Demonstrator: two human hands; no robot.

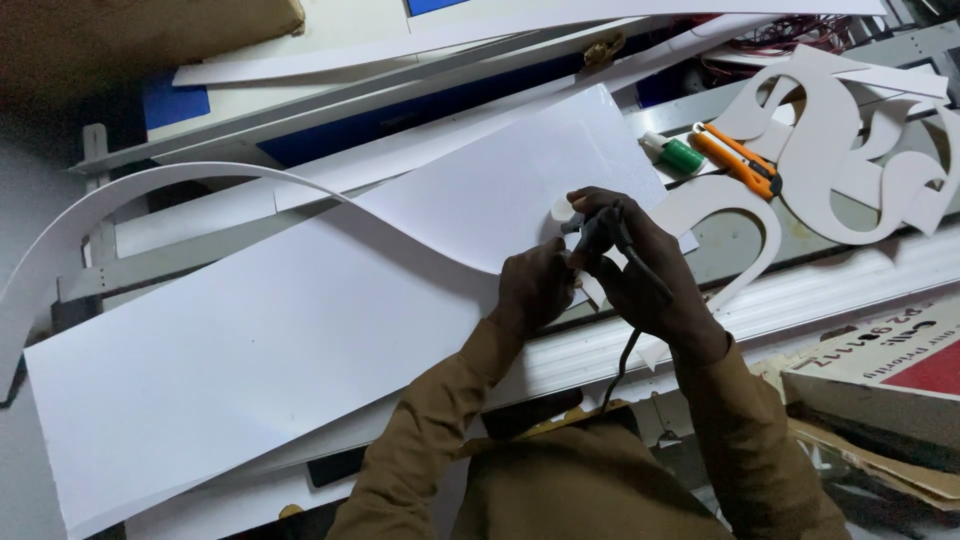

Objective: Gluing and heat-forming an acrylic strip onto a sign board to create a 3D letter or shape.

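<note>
My right hand (648,265) grips a dark corded tool (600,232) whose black cable (625,360) runs down toward my body. My left hand (533,288) pinches the end of a long curved white strip (150,185) where it meets the tool tip. Both hands rest over a large white sheet (250,350) lying on the bench. The strip arcs up and away to the left, standing on its edge.
An orange utility knife (738,158) and a small green-capped bottle (672,152) lie at the upper right beside white cut-out curved shapes (850,130). Stacked white boards (420,40) lie at the back, cardboard (880,420) at the right.
</note>
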